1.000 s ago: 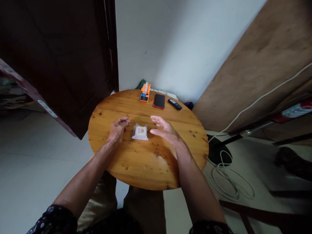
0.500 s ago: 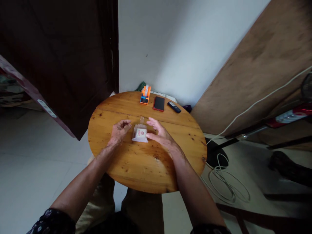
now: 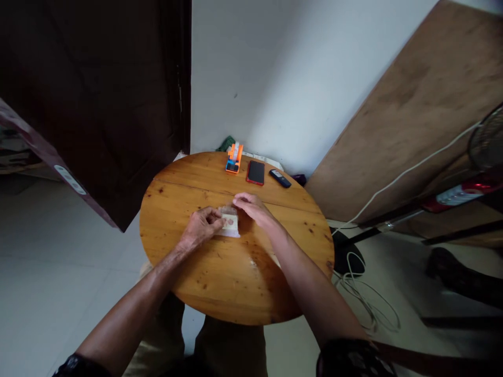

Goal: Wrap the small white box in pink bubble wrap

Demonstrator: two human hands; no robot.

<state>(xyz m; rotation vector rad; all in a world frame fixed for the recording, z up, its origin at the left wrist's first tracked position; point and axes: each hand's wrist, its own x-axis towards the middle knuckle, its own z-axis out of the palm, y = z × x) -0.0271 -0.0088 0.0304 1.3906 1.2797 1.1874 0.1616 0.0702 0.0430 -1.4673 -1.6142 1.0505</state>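
A small white packet (image 3: 231, 231) in clear plastic, with faint reddish print, lies on the round wooden table (image 3: 236, 277). My left hand (image 3: 203, 225) grips its left side, thumb across the front face and fingers curled over the upper left. At the packet's far right edge is my right hand (image 3: 251, 207), its fingers drawn together at the clear plastic flap (image 3: 228, 209). Those fingertips partly cover the flap's end. Part of the print is hidden behind my left thumb.
Along the table's back edge stand an orange and blue tape dispenser (image 3: 234, 158), a red-edged black phone (image 3: 255, 173) and a dark handset (image 3: 280, 178). A dark door (image 3: 118, 104) is at left. A coiled white cable (image 3: 359, 293) lies on the floor at right.
My left hand has moved right onto the packet and taken hold of its side. My right hand's spread fingers have closed together by the flap, which no longer stands up in plain view.
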